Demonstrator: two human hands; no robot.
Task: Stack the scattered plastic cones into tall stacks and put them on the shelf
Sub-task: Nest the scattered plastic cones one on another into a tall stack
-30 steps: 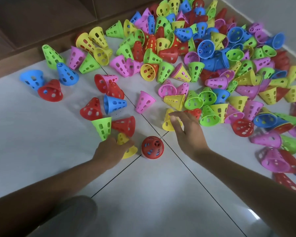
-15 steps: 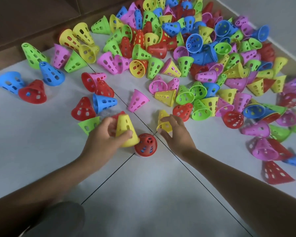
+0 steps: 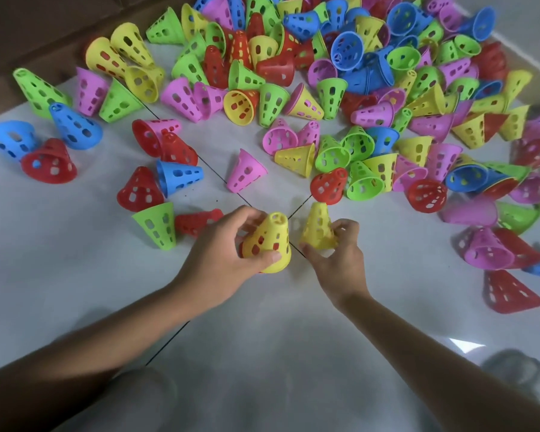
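A: How do the two hands lie?

B: The left hand [image 3: 228, 254] reaches in from the lower left, forearm bare, and grips a yellow cone [image 3: 270, 243] with thumb at its wide rim and fingers curled round its far side. The cone stands tip up. A sliver of red [image 3: 241, 248] shows at its near left edge; whether that is another cone beneath it cannot be told.

A: And the right hand?

B: The right hand [image 3: 337, 260] enters from the lower right and pinches a second yellow cone [image 3: 318, 227] at its rim, tip pointing away from the person. The two held cones sit just beside each other, not touching, above the crossing of two dark tile joints [image 3: 295, 212].

A: Where is the remainder of the cones?

B: A dense pile of cones [image 3: 371, 73] in red, blue, green, yellow and pink fills the upper right of the view, most lying on their sides. Looser ones lie to the left: a green cone [image 3: 158, 224] touching a red cone [image 3: 197, 222] near the left hand, and a lone pink cone [image 3: 245, 171] beyond the hands.

A: What is the surface, and the surroundings?

B: A glossy pale tiled floor [image 3: 262, 353]. Dark brown wooden furniture [image 3: 44, 32] borders it at upper left; a pale wall base [image 3: 530, 57] runs at upper right.
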